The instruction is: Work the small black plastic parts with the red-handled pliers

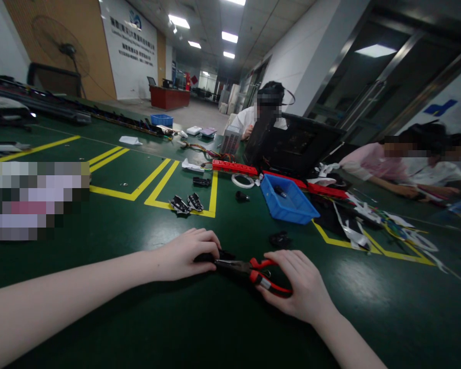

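Note:
My right hand [297, 282] is closed round the red and black handles of a pair of needle-nose pliers [253, 269]. Their jaws point left and reach a small dark part [205, 257] under my left hand. My left hand [190, 251] grips that part with curled fingers, low over the green table [169, 328]; its exact kind is mostly hidden. Whether the jaws bite on it I cannot tell. Beyond my right hand lies a black piece [280, 239]. Two opened black-and-silver shell pieces [187, 204] lie farther off, with another black part [202, 181] behind them.
A blue bin [288, 200] holding a dark item stands at the right, beside a white cable coil [243, 180]. Red power strips [234, 167] run behind it. A large black panel [292, 146] stands upright before a person. Loose wires and strips [403, 230] lie far right.

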Demonstrator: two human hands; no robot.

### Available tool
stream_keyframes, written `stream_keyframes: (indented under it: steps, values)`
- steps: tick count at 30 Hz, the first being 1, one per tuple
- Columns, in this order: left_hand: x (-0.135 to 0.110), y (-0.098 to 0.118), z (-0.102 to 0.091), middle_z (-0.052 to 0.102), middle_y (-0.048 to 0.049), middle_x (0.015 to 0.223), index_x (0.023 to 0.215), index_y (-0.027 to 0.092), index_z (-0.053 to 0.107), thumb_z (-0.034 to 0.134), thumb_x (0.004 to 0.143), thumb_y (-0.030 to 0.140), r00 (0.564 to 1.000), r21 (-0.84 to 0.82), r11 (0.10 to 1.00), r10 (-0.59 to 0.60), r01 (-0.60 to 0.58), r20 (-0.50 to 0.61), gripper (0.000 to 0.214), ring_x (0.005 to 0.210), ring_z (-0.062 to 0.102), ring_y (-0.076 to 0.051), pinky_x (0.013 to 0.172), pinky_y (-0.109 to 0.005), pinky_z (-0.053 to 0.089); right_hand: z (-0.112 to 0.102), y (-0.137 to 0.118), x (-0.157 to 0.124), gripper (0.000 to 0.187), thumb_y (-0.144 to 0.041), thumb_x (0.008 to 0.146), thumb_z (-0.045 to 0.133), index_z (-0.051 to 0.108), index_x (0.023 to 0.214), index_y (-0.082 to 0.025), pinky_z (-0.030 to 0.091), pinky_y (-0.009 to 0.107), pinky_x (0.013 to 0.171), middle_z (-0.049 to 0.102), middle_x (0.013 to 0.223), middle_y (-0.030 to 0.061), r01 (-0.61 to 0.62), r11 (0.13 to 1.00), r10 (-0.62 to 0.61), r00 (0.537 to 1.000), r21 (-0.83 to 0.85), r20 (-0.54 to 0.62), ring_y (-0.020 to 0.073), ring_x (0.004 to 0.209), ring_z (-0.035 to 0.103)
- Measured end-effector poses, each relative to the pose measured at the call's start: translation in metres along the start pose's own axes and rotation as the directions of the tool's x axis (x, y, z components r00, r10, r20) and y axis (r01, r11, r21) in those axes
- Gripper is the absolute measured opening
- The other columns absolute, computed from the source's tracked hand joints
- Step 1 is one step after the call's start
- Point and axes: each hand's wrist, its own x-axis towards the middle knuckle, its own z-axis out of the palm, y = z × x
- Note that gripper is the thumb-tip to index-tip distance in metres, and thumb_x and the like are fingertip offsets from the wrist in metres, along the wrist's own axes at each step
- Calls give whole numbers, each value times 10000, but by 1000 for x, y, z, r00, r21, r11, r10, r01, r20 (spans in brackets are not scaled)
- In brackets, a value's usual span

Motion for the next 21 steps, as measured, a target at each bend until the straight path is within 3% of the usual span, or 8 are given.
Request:
stream_keyframes:
  steps: [21]
  values:
    - [1, 3, -1, 622, -44, 1149, 989, 194, 610, 671, 881, 151, 1000, 13, 1000, 12, -12, -18, 131, 1055, 591, -220, 875, -349, 457, 4, 4, -4, 431, -420, 797, 670, 569, 1124, -158, 537, 360, 705, 716, 990, 111, 3, 999, -3, 1000, -37, 10, 237, 857, 692]
